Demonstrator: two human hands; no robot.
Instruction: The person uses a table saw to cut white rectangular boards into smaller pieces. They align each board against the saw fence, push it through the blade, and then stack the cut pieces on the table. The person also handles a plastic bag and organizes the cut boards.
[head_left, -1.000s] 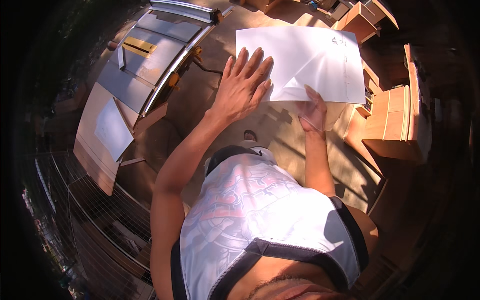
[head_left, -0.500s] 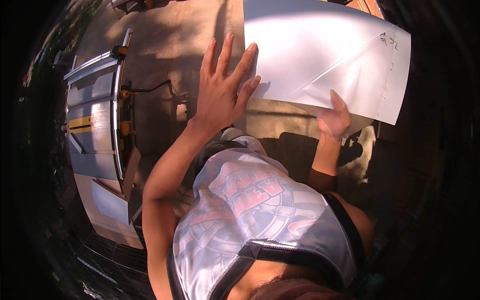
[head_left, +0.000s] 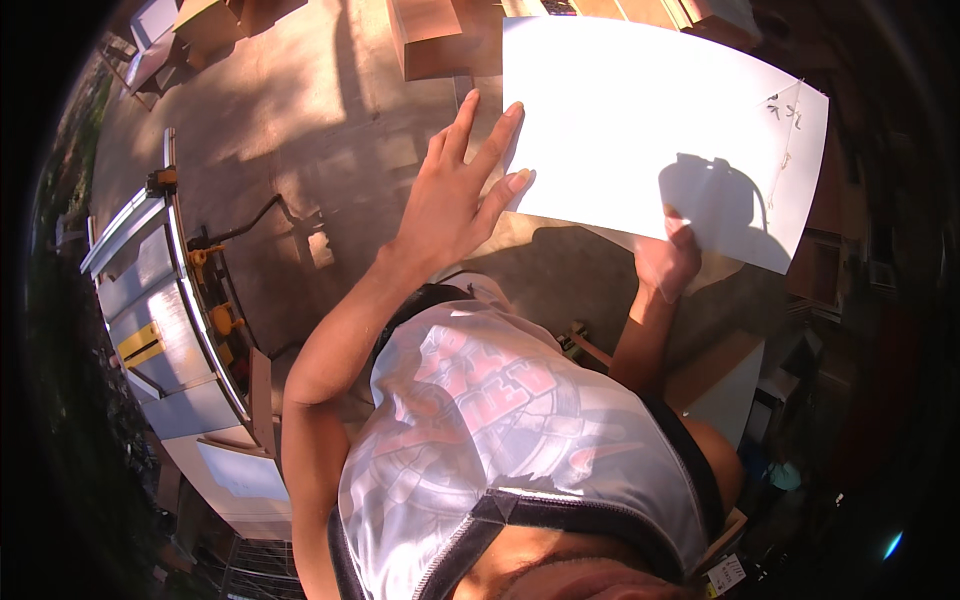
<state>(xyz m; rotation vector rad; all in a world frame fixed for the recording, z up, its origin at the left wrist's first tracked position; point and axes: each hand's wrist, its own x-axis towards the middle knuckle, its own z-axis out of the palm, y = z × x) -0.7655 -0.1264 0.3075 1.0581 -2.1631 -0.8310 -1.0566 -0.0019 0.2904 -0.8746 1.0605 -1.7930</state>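
A large white sheet, brightly lit, with handwritten marks at its right side, is held up in front of me. My right hand grips its lower edge with the thumb on the face, where a dark shadow falls; a thin layer shows below that edge. My left hand is open, fingers apart, at the sheet's left edge; I cannot tell whether the fingertips touch it.
A table saw with yellow insert and metal rails stands at the left, with a board and pale sheet. Wooden cabinet pieces lie on the sunlit floor at the top and right.
Since a second ago the view has turned, and the sheet sits further right. My left hand has moved from lying on the sheet to its left edge. The sheet's face now catches full sun.
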